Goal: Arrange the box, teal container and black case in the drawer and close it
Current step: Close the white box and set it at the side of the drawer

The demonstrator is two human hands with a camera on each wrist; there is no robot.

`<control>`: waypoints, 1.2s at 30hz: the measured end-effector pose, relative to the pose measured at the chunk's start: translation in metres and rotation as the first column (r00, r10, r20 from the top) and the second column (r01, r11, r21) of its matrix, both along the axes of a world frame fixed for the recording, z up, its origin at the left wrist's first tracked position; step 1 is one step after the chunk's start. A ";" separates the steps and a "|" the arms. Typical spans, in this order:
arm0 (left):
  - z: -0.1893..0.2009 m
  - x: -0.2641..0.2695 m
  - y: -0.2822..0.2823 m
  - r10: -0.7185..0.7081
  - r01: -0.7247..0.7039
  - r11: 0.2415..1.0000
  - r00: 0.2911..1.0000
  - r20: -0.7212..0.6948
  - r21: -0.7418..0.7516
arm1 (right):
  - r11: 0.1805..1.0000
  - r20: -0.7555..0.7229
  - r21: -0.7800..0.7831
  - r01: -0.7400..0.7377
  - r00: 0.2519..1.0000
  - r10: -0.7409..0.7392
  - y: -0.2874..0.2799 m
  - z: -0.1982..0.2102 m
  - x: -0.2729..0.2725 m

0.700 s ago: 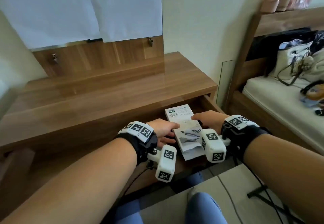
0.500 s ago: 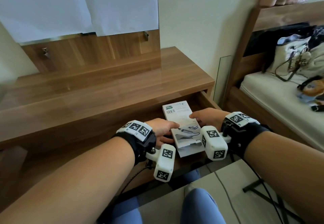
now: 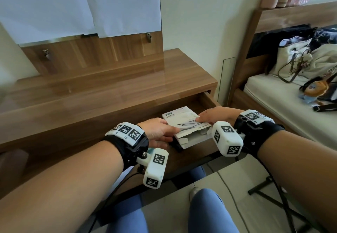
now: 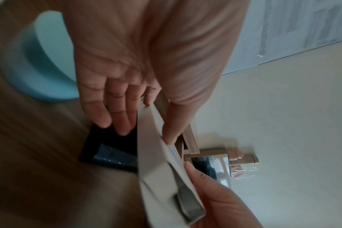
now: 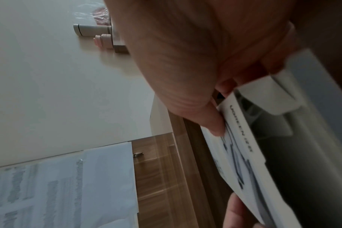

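Observation:
A flat white box (image 3: 182, 121) with an open near flap is held over the open drawer (image 3: 209, 101). My left hand (image 3: 162, 132) pinches its left edge, thumb on top and fingers underneath (image 4: 115, 117). My right hand (image 3: 209, 117) pinches the right edge, with the thumb (image 5: 215, 126) on the printed top of the box (image 5: 242, 154). The black case (image 4: 107, 154) lies on the drawer floor under the box (image 4: 156, 162), and one corner of the case (image 3: 177, 146) shows in the head view. The teal container (image 4: 29, 61) sits in the drawer to the left, behind my left hand.
The wooden desk top (image 3: 109, 90) runs above the drawer, with a paper-covered mirror (image 3: 82, 6) behind it. A bed (image 3: 284, 101) with bags (image 3: 299, 59) stands to the right. My knees (image 3: 206, 212) are below the drawer front.
Both hands keep their hold on the box, which has shifted a little to the left over the drawer. The box's open near flap shows more.

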State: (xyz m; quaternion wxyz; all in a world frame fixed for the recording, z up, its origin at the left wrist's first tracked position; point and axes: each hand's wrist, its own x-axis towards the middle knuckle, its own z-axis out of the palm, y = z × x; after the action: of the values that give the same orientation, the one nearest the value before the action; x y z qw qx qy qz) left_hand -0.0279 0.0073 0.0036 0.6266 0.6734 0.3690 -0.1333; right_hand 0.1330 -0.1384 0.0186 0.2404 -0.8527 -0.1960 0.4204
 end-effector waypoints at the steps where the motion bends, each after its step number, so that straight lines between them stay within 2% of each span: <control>1: 0.000 -0.005 0.004 -0.026 0.026 0.998 1.000 0.004 0.060 | 1.000 -0.027 0.014 -0.008 1.000 0.008 -0.003 -0.001 0.001; 3: 0.001 -0.015 0.013 -0.113 0.110 0.965 0.994 0.000 0.238 | 0.998 -0.078 0.049 -0.041 0.996 0.044 -0.009 0.006 -0.004; 5: 0.007 -0.024 0.023 -0.250 0.240 0.870 0.968 -0.034 0.431 | 0.990 -0.102 0.115 -0.083 0.990 0.094 -0.012 0.020 -0.014; 7: 0.014 -0.034 0.031 -0.346 0.334 0.764 0.934 -0.086 0.552 | 0.980 -0.124 0.177 -0.094 0.985 0.117 -0.013 0.023 -0.015; 13: 0.022 -0.063 0.048 -0.434 0.416 0.681 0.892 -0.126 0.603 | 0.964 -0.216 0.240 -0.116 0.962 0.169 0.004 0.025 -0.034; 19: 0.029 -0.078 0.028 -0.578 0.508 0.405 0.786 -0.217 0.760 | 0.959 -0.163 0.263 -0.107 0.975 0.153 0.039 0.022 -0.067; 24: 0.023 -0.082 0.027 -0.609 0.497 0.277 0.753 -0.250 0.823 | 0.943 -0.241 0.295 -0.155 0.943 0.230 0.062 0.024 -0.088; 26: 0.021 -0.086 0.032 -0.596 0.475 0.268 0.765 -0.243 0.838 | 0.936 -0.298 0.325 -0.138 0.924 0.240 0.066 0.024 -0.090; 27: 0.022 -0.090 0.035 -0.580 0.467 0.289 0.780 -0.235 0.836 | 0.931 -0.312 0.341 -0.129 0.919 0.242 0.067 0.025 -0.093; 31: 0.024 -0.102 0.050 -0.482 0.412 0.433 0.857 -0.180 0.802 | 0.929 -0.345 0.371 0.002 0.929 0.136 0.069 0.025 -0.098; 34: 0.024 -0.107 0.060 -0.426 0.347 0.523 0.897 -0.114 0.778 | 0.930 -0.343 0.366 0.010 0.931 0.125 0.071 0.023 -0.101; 36: 0.024 -0.109 0.065 -0.402 0.311 0.555 0.912 -0.078 0.772 | 0.921 -0.339 0.390 -0.002 0.929 0.146 0.072 0.021 -0.104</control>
State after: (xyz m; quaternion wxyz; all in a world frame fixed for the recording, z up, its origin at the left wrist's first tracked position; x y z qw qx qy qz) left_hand -0.1369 0.0726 0.0280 0.2572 0.9416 0.2116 -0.0509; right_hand 0.0285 -0.0669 0.0392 0.4176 -0.6891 -0.2594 0.5325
